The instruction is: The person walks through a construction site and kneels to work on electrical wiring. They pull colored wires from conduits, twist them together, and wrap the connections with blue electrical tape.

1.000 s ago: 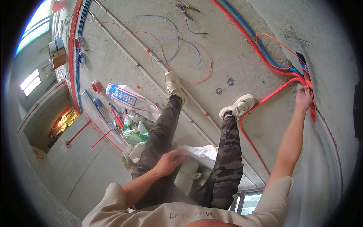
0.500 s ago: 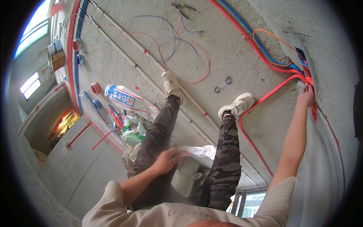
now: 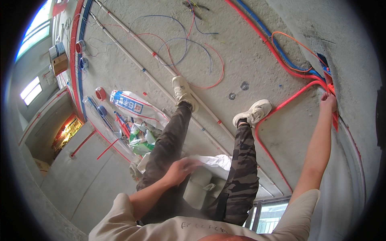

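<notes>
My right hand [image 3: 328, 100] reaches to the wall at the right, fingers closed at a cluster of red conduits [image 3: 330, 88]; what exactly they grip is too small to make out. Blue conduits [image 3: 293, 62] and an orange loop of line [image 3: 289, 36] run into the same wall opening. My left hand [image 3: 181, 170] is low over my lap by a crumpled white sheet or bag [image 3: 213, 161], its fingertips blurred. My legs in camouflage trousers are apart, with pale bundles [image 3: 199, 184] between them.
Pale pipes [image 3: 132, 34] and loose red and blue wires [image 3: 185, 52] cross the rough concrete. A white sack [image 3: 136, 108], green packaging [image 3: 140, 140] and wire coils [image 3: 100, 93] lie at left. Pliers [image 3: 195, 9] lie at the top. Cardboard boxes [image 3: 60, 64] stand farther left.
My right arm has shifted slightly right and its hand sits a little lower along the red conduits. My left hand has barely moved.
</notes>
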The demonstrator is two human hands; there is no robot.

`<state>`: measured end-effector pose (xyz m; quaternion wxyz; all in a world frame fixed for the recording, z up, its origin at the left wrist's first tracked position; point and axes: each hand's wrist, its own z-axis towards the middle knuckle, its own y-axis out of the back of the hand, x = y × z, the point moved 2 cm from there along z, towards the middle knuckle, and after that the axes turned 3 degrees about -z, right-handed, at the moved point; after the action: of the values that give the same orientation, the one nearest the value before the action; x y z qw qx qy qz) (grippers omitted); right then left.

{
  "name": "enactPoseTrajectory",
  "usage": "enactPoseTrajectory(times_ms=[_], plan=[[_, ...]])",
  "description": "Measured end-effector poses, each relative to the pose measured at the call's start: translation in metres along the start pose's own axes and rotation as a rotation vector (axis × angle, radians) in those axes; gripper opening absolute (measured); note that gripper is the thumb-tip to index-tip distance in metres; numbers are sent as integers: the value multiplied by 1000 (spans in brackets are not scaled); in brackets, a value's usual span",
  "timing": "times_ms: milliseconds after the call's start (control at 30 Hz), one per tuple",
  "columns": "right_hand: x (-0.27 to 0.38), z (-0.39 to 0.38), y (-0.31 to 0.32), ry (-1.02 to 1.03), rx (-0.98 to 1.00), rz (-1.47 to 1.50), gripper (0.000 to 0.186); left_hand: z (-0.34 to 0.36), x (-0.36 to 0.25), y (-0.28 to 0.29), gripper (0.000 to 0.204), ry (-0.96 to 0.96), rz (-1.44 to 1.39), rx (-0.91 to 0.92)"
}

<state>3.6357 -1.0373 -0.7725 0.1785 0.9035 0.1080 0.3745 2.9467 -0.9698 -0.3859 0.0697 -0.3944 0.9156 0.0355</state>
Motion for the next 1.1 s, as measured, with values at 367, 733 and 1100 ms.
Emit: enactPoseTrajectory(times_ms=[367, 733, 1100], plan=[[-6, -71, 15, -51, 386, 273, 35, 6, 28, 5, 17, 29, -33, -9], [3, -153, 20, 175, 126, 120, 34, 7, 33, 12, 17, 48, -4, 16], [-178, -290, -38, -6, 569, -391, 25, 31, -33, 51, 17, -362, 323, 102]])
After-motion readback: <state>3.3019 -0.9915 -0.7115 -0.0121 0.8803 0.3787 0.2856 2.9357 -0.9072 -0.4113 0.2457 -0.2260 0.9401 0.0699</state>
